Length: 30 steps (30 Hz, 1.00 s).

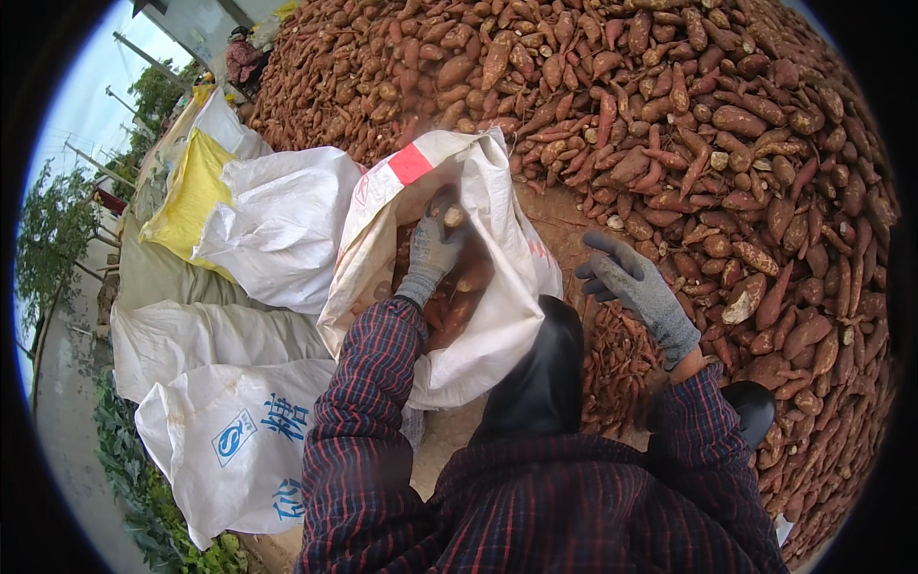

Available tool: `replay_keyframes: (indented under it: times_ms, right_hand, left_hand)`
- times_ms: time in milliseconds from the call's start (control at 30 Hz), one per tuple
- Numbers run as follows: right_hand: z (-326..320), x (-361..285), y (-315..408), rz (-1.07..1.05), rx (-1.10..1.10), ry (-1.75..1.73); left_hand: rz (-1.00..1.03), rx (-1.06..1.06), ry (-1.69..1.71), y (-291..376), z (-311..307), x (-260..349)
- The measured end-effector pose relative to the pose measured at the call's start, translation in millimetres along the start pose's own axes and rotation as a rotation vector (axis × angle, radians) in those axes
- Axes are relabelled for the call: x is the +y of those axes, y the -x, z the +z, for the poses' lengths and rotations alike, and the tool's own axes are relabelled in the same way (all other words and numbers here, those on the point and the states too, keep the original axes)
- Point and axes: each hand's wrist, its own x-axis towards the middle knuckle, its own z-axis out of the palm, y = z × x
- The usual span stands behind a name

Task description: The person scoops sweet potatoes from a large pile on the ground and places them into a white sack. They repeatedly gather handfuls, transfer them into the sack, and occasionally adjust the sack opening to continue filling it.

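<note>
My left hand [432, 247], in a grey knit glove with dark fingers, reaches into the open mouth of a white woven sack [479, 369]. Its fingers curl around a sweet potato [453, 216] whose pale end faces up. Below that hand, more sweet potatoes [459, 312] lie in the shadowed sack. My right hand [631, 283], gloved alike, is held in the air beside the large sweet potato heap [746, 179]. Its fingers are spread and hold nothing. The sack stands against my dark-covered knee, its rim marked with a red patch.
White sacks [280, 215] and a yellow sack [190, 186] stand to the left, with a printed white sack [215, 445] nearer me. Small, thin sweet potatoes [617, 359] lie between my legs. Another person [242, 59] is at the heap's far left. Leafy plants [136, 459] grow by the wall.
</note>
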Motion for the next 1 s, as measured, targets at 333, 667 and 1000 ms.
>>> replay_keyframes:
  times_ms: [333, 667, 1000]
  right_hand:
    - [-32.7, 54.1, 37.5, 0.157, 0.093, -0.064]
    - [-46.3, 65.0, 89.8, 0.114, 0.064, -0.208]
    - [-77.9, 124.3, 103.5, 0.266, 0.183, -0.308]
  left_hand:
    - [0.047, -0.374, -0.799, -23.9, -1.1, -26.8]
    - [-0.168, -0.724, -0.564, -23.1, -3.1, 10.5]
    - [0.233, 0.130, -0.289, 34.3, -66.8, 227.3]
